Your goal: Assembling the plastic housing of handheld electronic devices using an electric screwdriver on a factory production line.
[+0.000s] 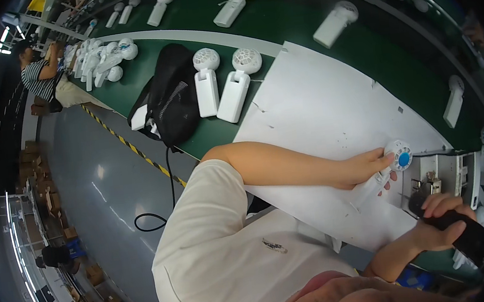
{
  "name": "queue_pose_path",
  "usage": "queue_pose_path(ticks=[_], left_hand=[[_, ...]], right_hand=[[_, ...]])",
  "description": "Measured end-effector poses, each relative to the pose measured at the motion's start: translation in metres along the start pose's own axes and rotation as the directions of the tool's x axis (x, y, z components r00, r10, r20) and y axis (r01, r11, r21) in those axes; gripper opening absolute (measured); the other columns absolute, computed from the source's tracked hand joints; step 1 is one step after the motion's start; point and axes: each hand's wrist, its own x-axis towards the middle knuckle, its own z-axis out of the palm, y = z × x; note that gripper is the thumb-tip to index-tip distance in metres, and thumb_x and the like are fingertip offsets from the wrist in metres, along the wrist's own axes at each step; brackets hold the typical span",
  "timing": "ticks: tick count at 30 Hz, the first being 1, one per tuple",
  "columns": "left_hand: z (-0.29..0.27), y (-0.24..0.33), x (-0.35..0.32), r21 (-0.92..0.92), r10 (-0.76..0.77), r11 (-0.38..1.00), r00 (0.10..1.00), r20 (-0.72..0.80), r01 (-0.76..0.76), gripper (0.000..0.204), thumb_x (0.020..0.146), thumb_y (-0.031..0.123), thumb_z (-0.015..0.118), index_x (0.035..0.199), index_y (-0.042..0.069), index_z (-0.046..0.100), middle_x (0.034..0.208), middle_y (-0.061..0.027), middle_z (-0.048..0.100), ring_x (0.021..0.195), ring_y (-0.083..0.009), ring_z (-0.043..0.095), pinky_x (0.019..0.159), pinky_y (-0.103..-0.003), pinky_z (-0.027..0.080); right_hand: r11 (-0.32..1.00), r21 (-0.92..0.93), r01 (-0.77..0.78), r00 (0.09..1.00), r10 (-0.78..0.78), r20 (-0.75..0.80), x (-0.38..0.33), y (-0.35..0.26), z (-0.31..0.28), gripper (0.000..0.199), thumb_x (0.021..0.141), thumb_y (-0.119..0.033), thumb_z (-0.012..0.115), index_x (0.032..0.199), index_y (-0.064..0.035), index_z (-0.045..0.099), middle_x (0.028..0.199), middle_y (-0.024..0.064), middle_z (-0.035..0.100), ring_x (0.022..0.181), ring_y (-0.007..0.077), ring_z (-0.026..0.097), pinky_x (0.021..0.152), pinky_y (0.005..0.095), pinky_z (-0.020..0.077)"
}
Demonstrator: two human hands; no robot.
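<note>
My left hand [362,169] reaches across a white sheet [320,113] and grips a small white handheld fan [399,157] with a blue hub, its round head pointing toward a grey metal fixture [448,172]. Just below the fixture, my right hand [439,229] is closed around a black handheld tool [474,238]. The tool's tip is hidden at the picture's dark rim. The two hands are about a hand's width apart.
Two white fans [206,84] [238,83] lie beside a black bag [174,93] on the green belt [275,20], with more fans farther along it. Another person [39,69] works by a heap of fans [99,57]. A black cable [160,212] loops on the grey floor.
</note>
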Motion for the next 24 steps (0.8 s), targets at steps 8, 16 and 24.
queue_pose_path(ticks=[8, 16, 24], left_hand=[[-0.016, 0.000, 0.002, -0.042, 0.076, 0.996, 0.997, -0.006, -0.076, 0.040, 0.100, 0.041, 0.044, 0.122, 0.007, 0.046, 0.101, -0.0070, 0.061, 0.084, -0.0144, 0.060, 0.070, -0.030, 0.053], [-0.006, 0.000, 0.005, -0.058, -0.004, 0.998, 1.000, -0.020, 0.003, 0.043, 0.101, 0.044, 0.041, 0.124, 0.008, 0.046, 0.105, -0.0056, 0.060, 0.084, -0.0126, 0.058, 0.071, -0.028, 0.053], [-0.015, -0.006, 0.005, -0.029, 0.012, 1.000, 1.000, 0.001, -0.012, 0.046, 0.101, 0.046, 0.040, 0.126, 0.008, 0.047, 0.107, -0.0059, 0.059, 0.085, -0.0118, 0.057, 0.070, -0.027, 0.053]], right_hand=[[0.963, 0.260, 0.070, 0.989, -0.102, 0.111, -0.001, 0.026, 0.036, 0.049, 0.092, -0.056, 0.042, 0.111, -0.0121, 0.050, 0.069, 0.0047, 0.048, 0.048, 0.0139, 0.043, 0.045, 0.0296, 0.0392], [0.974, 0.221, 0.055, 0.985, -0.089, 0.147, -0.003, 0.037, 0.027, 0.045, 0.093, -0.053, 0.042, 0.111, -0.0126, 0.049, 0.066, 0.0053, 0.048, 0.048, 0.0151, 0.043, 0.044, 0.0307, 0.0405], [0.996, 0.080, -0.048, 0.997, 0.044, 0.056, -0.006, 0.053, 0.047, 0.033, 0.094, -0.047, 0.042, 0.102, -0.0147, 0.044, 0.058, 0.0036, 0.043, 0.042, 0.0137, 0.039, 0.039, 0.0288, 0.0377]])
